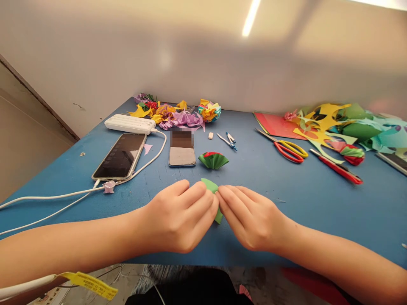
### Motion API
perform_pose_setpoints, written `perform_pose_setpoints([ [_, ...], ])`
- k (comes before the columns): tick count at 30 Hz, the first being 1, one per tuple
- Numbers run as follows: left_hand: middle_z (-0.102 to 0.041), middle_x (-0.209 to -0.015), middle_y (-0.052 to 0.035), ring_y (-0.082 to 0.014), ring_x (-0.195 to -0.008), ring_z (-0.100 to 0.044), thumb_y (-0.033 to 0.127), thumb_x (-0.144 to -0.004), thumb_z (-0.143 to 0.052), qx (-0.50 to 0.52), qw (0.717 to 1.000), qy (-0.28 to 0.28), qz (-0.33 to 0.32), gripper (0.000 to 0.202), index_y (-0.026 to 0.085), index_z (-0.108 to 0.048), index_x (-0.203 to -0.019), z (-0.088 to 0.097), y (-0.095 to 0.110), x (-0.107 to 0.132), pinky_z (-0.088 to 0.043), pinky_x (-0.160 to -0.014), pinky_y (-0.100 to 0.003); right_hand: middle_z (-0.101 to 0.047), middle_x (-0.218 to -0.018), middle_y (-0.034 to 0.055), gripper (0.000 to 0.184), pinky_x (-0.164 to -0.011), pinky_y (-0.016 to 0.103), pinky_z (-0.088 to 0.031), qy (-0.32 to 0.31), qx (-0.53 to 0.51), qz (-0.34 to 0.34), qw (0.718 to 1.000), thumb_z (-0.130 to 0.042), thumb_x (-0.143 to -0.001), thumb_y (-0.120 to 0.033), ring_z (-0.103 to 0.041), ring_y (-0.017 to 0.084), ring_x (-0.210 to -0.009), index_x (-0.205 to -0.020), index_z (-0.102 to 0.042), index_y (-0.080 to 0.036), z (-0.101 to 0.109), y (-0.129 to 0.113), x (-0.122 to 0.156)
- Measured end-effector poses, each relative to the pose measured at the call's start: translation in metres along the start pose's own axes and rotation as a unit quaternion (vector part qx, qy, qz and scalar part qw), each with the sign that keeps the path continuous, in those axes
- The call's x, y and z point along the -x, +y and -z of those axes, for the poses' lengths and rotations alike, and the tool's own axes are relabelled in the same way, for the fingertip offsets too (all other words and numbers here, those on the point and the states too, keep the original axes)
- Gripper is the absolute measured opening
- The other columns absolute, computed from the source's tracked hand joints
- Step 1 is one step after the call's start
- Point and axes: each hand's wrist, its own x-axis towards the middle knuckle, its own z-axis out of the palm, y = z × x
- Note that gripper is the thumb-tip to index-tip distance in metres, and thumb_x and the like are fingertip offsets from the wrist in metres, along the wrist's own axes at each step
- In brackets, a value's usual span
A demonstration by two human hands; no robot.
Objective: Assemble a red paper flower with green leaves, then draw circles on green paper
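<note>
Both my hands meet over the near middle of the blue table (286, 203). A small piece of green paper (210, 185) sticks out between them. My left hand (178, 216) pinches it from the left with curled fingers. From the other side, my right hand (251, 218) presses its fingertips onto the same piece. Much of the paper is hidden under my fingers. Just beyond my hands lies a folded green paper fan with a red centre (213, 160).
A phone (120, 156) on a white cable, a power bank (129, 123) and a second small phone (182, 151) lie at left. Crumpled coloured paper (178, 113) sits at the back. Scissors (288, 149), a red knife (337, 166) and cut paper sheets (330, 123) fill the right.
</note>
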Motion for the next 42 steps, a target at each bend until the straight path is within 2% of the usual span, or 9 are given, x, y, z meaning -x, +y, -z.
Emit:
perform_pose_setpoints([
  [6,-0.065,-0.077,-0.0100,-0.0199,-0.071,-0.061,0.013,-0.085,-0.048,-0.030,0.996,-0.027,-0.075,0.019,0.006,-0.066,-0.082,0.001,0.001,0.004,-0.042,-0.047,-0.030,-0.063,-0.083,0.0132,0.011,-0.061,0.033,-0.046,-0.030,-0.011,0.000,0.999,-0.051,-0.083,-0.010,-0.058,0.019,-0.072,-0.079,-0.061,-0.008,0.001,0.003,0.000],
  [12,-0.064,-0.071,-0.0088,-0.0189,-0.065,-0.060,0.014,-0.085,-0.049,-0.026,0.998,-0.009,-0.057,0.020,0.007,-0.066,-0.077,-0.001,0.002,0.004,-0.042,-0.046,-0.030,-0.062,-0.074,0.0124,0.015,-0.059,0.033,-0.045,0.027,-0.018,-0.003,0.999,-0.048,-0.082,-0.006,-0.058,0.020,-0.070,-0.076,-0.062,-0.007,0.003,0.003,-0.001],
  [21,-0.063,-0.083,-0.0095,-0.0185,-0.076,-0.059,0.019,-0.087,-0.051,-0.054,0.993,-0.032,-0.100,0.019,0.008,-0.066,-0.089,0.004,-0.004,0.003,-0.041,-0.052,-0.029,-0.065,-0.089,0.0173,0.017,-0.063,0.035,-0.046,-0.015,0.041,0.021,0.999,-0.050,-0.081,-0.010,-0.059,0.022,-0.078,-0.089,-0.063,-0.004,0.003,-0.001,0.003],
  [29,-0.059,-0.074,-0.0057,-0.0175,-0.071,-0.056,0.016,-0.085,-0.049,-0.054,0.996,-0.011,-0.063,0.017,0.009,-0.064,-0.082,-0.003,0.001,0.002,-0.039,-0.053,-0.029,-0.066,-0.090,0.0191,0.018,-0.061,0.036,-0.049,0.036,0.007,0.005,0.999,-0.049,-0.081,-0.010,-0.063,0.026,-0.080,-0.090,-0.063,-0.003,0.004,-0.002,0.004],
  [32,-0.057,-0.067,-0.0053,-0.0164,-0.064,-0.053,0.013,-0.084,-0.047,0.033,0.999,0.006,0.038,0.016,0.011,-0.061,-0.076,-0.001,0.002,0.001,-0.041,-0.056,-0.030,-0.065,-0.089,0.0197,0.020,-0.065,0.038,-0.050,0.033,0.018,0.027,0.999,-0.049,-0.081,-0.010,-0.063,0.025,-0.079,-0.092,-0.062,0.000,0.004,-0.004,0.002],
  [34,-0.057,-0.066,-0.0041,-0.0147,-0.062,-0.051,0.013,-0.085,-0.044,0.138,0.972,-0.041,0.187,0.017,0.013,-0.058,-0.075,0.002,0.001,-0.002,-0.043,-0.058,-0.029,-0.065,-0.090,0.0202,0.022,-0.066,0.039,-0.051,0.019,0.034,0.041,0.998,-0.049,-0.081,-0.012,-0.063,0.025,-0.079,-0.094,-0.062,0.001,0.003,-0.004,0.000],
  [37,-0.056,-0.064,0.0011,-0.0101,-0.058,-0.050,0.024,-0.089,-0.044,0.316,0.857,-0.134,0.384,0.021,0.016,-0.056,-0.073,0.004,-0.004,-0.007,-0.042,-0.053,-0.021,-0.065,-0.093,0.0187,0.024,-0.066,0.038,-0.051,0.007,0.058,0.056,0.997,-0.049,-0.083,-0.016,-0.063,0.023,-0.079,-0.097,-0.062,-0.001,0.003,-0.001,-0.001],
  [39,-0.056,-0.062,0.0030,-0.0087,-0.056,-0.049,0.030,-0.088,-0.047,0.389,0.793,-0.165,0.439,0.023,0.016,-0.056,-0.072,0.002,-0.008,-0.009,-0.041,-0.049,-0.019,-0.065,-0.095,0.0170,0.023,-0.065,0.036,-0.051,0.008,0.075,0.061,0.995,-0.049,-0.084,-0.017,-0.063,0.022,-0.079,-0.097,-0.063,-0.003,0.002,0.002,-0.001],
  [42,-0.057,-0.065,0.0022,-0.0096,-0.059,-0.051,0.033,-0.086,-0.051,0.426,0.749,-0.160,0.481,0.023,0.016,-0.057,-0.073,-0.001,-0.012,-0.010,-0.042,-0.050,-0.019,-0.065,-0.095,0.0152,0.023,-0.062,0.035,-0.049,0.014,0.092,0.065,0.993,-0.047,-0.085,-0.017,-0.062,0.020,-0.078,-0.096,-0.063,-0.005,0.000,0.006,0.000],
])
